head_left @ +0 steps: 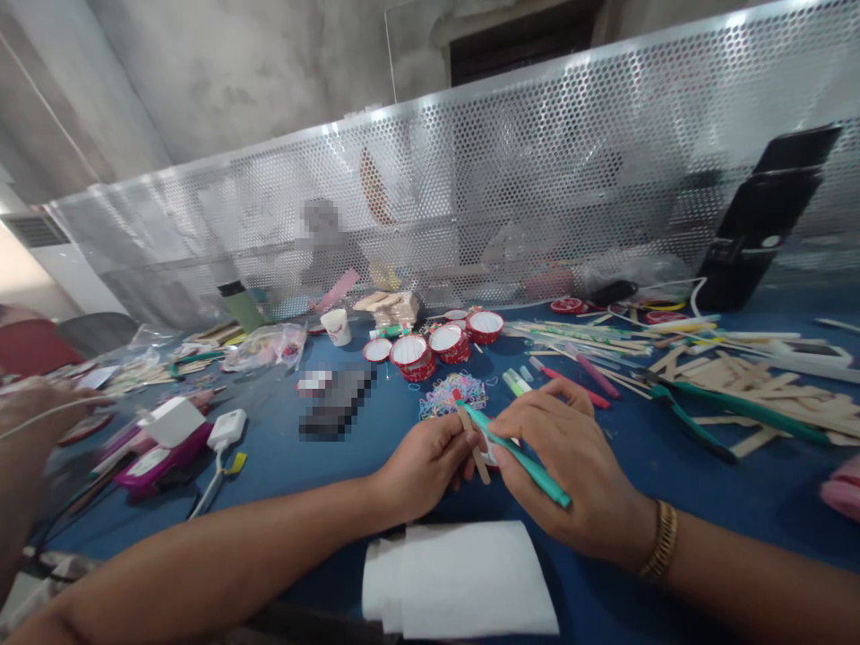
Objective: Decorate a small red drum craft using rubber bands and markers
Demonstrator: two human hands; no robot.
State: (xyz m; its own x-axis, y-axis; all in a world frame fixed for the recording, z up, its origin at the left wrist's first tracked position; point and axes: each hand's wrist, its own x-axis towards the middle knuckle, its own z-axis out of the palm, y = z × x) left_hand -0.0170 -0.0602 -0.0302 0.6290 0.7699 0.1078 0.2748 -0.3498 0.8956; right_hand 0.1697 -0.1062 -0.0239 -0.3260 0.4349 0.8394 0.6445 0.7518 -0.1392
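Observation:
My left hand (426, 461) pinches a wooden craft stick (481, 464), held slanting, with a red patch at its upper end. In my right hand (571, 461) is a teal marker pen (537, 475); its front end meets or nearly meets the stick close to the red patch. Whether the tip actually touches, I cannot tell. Just beyond my hands lies a heap of small pastel bands (436, 399). Below them a folded white cloth or paper (470, 578) rests at the table's near edge. Part of a small white-and-red piece shows behind the fingers.
Small red-rimmed drums (412, 354) and a paper cup (336, 327) stand farther back. Green-handled pliers (692, 425) and loose craft sticks (759, 385) lie right. Left are a white charger (173, 421) and another person's hand (40, 408). A perforated metal screen (269, 215) borders the table.

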